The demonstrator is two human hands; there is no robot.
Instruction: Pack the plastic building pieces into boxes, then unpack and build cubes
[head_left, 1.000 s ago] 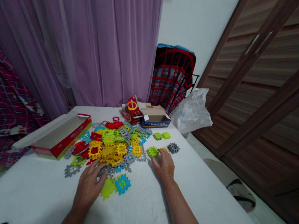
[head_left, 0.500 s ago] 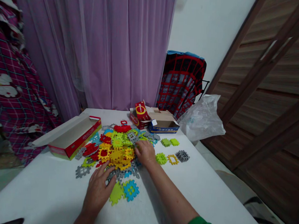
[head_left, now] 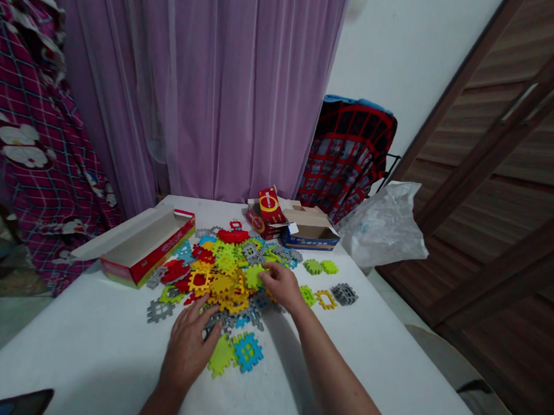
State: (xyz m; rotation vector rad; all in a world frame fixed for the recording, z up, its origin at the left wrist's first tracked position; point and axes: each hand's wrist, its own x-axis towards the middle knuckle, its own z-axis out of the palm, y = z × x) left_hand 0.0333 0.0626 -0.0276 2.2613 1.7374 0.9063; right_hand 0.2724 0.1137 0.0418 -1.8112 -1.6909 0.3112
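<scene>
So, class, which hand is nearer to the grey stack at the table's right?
Right. The right hand is at the right side of the colourful pile, left of the grey stack; the left hand is at the pile's near edge, farther left.

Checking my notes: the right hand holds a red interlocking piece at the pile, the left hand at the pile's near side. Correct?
Wrong colour: the head view shows a yellow-green interlocking piece in the right hand. The rest stands.

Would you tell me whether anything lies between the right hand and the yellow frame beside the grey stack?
Yes: a green piece lies between the right hand and the yellow frame, partly hidden by the hand.
</scene>
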